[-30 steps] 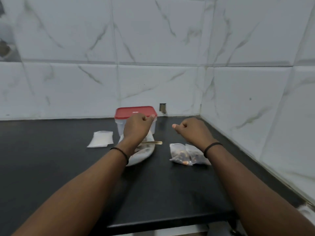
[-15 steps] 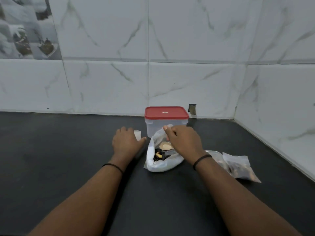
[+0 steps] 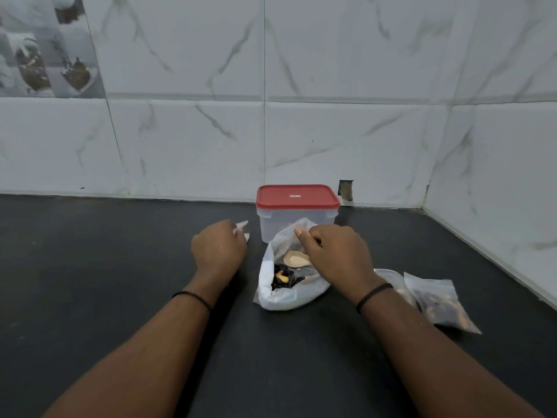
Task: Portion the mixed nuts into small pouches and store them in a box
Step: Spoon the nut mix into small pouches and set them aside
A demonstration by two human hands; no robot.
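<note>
An open plastic bag of mixed nuts (image 3: 286, 292) lies on the black counter, with dark and yellow pieces showing inside. My right hand (image 3: 334, 254) grips the handle of a small wooden spoon (image 3: 297, 258) whose bowl sits over the bag's mouth. My left hand (image 3: 219, 247) rests on a stack of empty white pouches (image 3: 243, 229) and its fingers curl round them. A clear box with a red lid (image 3: 297, 211) stands shut behind the bag. Two filled pouches (image 3: 437, 300) lie to the right of my right forearm.
The black counter (image 3: 90, 282) runs into a corner of white marbled wall tiles, with the side wall close on the right. A small dark hole (image 3: 346, 190) shows in the back wall beside the box.
The view has swung left and down. My right hand went from above the filled pouches to the spoon in the nut bag; my left hand left the bag and curled onto the empty pouches.
</note>
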